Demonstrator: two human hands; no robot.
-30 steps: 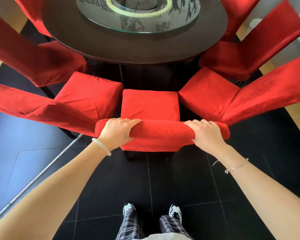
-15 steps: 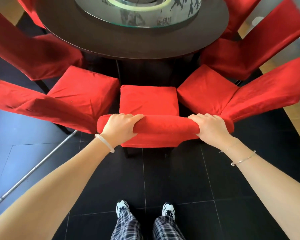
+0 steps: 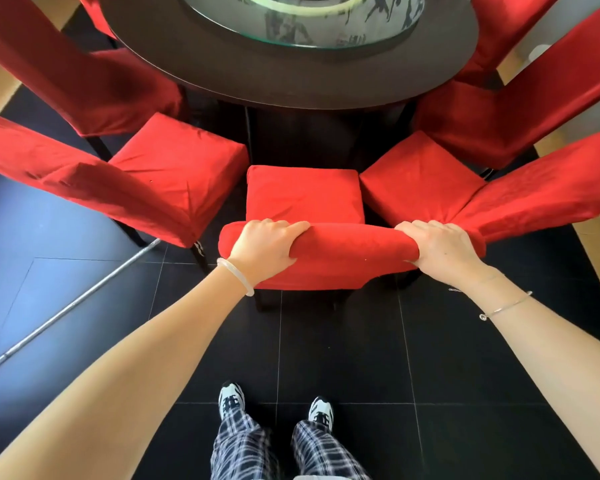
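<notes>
Round dining table (image 3: 222, 71), far centre. The middle red-covered chair (image 3: 303, 192) stands near it between two neighbouring chairs, seat pointing toward the table. Its backrest top (image 3: 350, 251) runs left to right, straight ahead of the person. Left hand (image 3: 260, 247) and right hand (image 3: 440, 251) each grasp one end, equally near.

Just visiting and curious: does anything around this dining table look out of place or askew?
Yes: a thin metal rod lies slantwise on the dark floor at left, ending near the left chair; it looks stray. The left hand and right hand grip the middle chair. Nothing looks spilled.
</notes>
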